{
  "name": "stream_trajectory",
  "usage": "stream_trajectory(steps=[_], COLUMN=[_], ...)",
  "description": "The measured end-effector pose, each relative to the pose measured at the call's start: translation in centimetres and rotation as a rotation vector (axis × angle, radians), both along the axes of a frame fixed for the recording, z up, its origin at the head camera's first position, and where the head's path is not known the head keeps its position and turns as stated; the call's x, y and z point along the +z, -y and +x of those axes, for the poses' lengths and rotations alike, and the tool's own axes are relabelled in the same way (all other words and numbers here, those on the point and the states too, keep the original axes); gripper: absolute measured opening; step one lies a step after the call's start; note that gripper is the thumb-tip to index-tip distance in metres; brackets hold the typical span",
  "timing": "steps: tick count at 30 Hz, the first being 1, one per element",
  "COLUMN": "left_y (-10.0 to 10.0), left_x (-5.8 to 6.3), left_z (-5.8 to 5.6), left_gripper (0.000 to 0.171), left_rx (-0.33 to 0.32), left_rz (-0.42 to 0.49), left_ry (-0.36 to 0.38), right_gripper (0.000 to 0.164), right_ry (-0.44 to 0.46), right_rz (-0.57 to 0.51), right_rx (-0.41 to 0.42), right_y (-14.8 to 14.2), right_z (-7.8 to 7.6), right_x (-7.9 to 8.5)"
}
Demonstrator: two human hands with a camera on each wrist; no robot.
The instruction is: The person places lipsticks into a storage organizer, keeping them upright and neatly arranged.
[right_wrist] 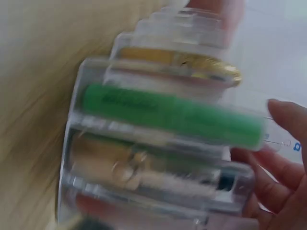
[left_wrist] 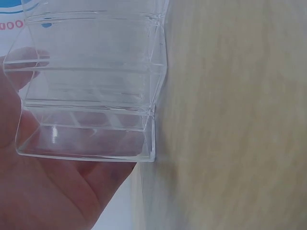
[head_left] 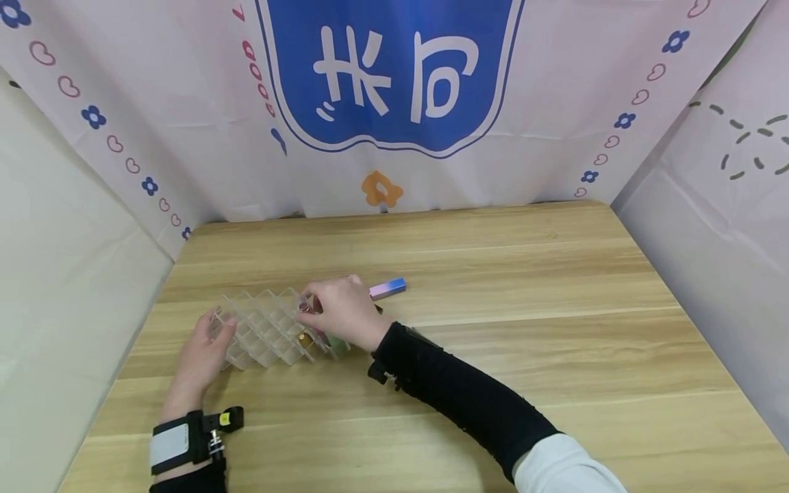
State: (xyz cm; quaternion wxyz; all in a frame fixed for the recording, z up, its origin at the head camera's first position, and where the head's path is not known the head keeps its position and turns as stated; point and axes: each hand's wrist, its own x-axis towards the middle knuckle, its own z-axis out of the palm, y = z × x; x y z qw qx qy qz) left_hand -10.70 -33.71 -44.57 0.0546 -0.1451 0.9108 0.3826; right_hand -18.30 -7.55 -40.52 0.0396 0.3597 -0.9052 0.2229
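A clear plastic lipstick organizer (head_left: 261, 329) with diamond-shaped compartments stands on the table. My left hand (head_left: 206, 346) grips its left end, fingers behind it and palm beneath in the left wrist view. At the right end, my right hand (head_left: 345, 308) bends over the compartments, thumb and index finger around the top of a reddish-brown lipstick (head_left: 304, 308). Its lower part is hidden. Nearby compartments hold a gold tube (right_wrist: 153, 56), a green tube (right_wrist: 172, 115) and a beige tube with a clear cap (right_wrist: 144, 167). The right wrist view is blurred.
A pink-and-blue stick-shaped tube (head_left: 388, 288) lies on the wooden table (head_left: 524, 308) behind my right hand. A small dark object, partly hidden, is beside that wrist. A white cloth with a blue emblem (head_left: 394, 75) hangs along the back, and pale cloth closes both sides.
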Motion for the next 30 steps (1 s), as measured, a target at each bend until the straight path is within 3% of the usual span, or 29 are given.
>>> stream_trajectory(steps=[8,30], left_y=[0.1,0.1], left_x=[0.0,-0.1], left_z=[0.1,0.1], left_gripper=[0.078,0.078], left_rx=[-0.004,0.005], left_rz=[0.014,0.005], left_ry=[0.016,0.000], right_gripper=[0.029,0.028], right_ry=[-0.163,-0.106], right_rz=[0.043,0.102], right_rx=[-0.021,-0.025], right_y=[0.3,1.0], right_z=[0.1,0.4], right_x=[-0.5,-1.0])
